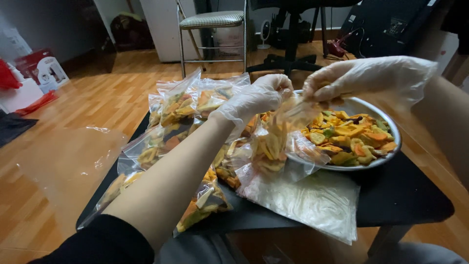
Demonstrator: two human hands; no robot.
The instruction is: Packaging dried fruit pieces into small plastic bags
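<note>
— Filling, I'd say: I have a clear bag [273, 146] held up over the black table [405, 195], partly loaded with yellow and orange chips. It hangs just in front of the metal bowl [391, 124], overlapping its near rim

— What are your hands doing?

— My left hand [259, 98], gloved, is pinched shut on one side of the bag's mouth. My right hand [361, 78], also gloved, has its fingers closed at the other side of the mouth; whether it grips only the plastic or a chip as well, I cannot tell from here

— And what does the next move need?

— My guess is that the mouth has to stay spread while more chips go in, or else both lips must be brought level for closing. The film is thin and slack, so a loose pinch could let it sag and spill

— Anything around it?

— Filled bags [181, 107] lie in a heap to the left, and a flat stack of empty bags [312, 205] lies below the bowl
</note>
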